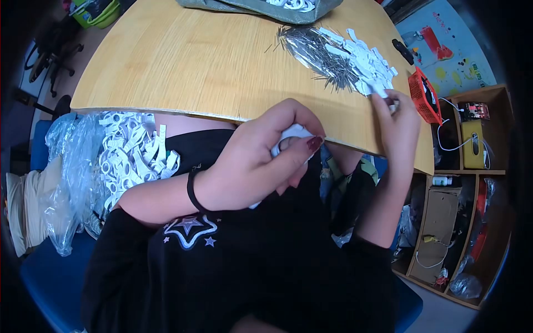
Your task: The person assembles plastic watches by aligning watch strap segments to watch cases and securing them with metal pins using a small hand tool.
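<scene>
My left hand [266,155] is closed around a white piece [294,133] in front of my chest, near the table's front edge. At the right, my right hand [398,114] reaches over the table, its thumb and fingertips at the near end of a pile of white strips [369,61]. Whether a strip is between those fingers is too small to tell. Beside the strips lies a heap of thin dark metal pins [325,58], partly on a shiny clear sheet.
A grey-green bag [250,10] with white pieces stands at the table's far edge [166,55]. Many white looped pieces [130,150] lie by a clear plastic bag [69,183] at the left. A red basket [423,95] and wooden shelves [463,183] are at the right.
</scene>
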Demonstrator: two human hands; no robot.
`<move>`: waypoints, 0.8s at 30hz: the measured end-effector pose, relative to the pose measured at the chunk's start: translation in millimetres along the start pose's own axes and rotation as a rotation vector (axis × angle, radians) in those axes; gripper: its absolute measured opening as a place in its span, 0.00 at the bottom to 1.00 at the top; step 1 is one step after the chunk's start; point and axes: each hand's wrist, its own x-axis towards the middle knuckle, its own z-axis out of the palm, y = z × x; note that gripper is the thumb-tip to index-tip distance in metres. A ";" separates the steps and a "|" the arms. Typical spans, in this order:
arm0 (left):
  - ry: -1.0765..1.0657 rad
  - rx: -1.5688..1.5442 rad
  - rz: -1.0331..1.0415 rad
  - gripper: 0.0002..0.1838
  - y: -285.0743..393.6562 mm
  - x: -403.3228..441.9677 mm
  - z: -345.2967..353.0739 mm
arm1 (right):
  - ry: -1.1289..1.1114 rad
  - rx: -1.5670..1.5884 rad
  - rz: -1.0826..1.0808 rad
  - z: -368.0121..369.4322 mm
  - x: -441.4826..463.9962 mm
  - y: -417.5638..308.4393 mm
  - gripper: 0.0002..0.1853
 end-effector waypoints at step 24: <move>0.002 0.154 -0.112 0.06 -9.5 5.5 -1.4 | -0.128 0.658 -0.068 -20.5 -52.5 -76.9 0.14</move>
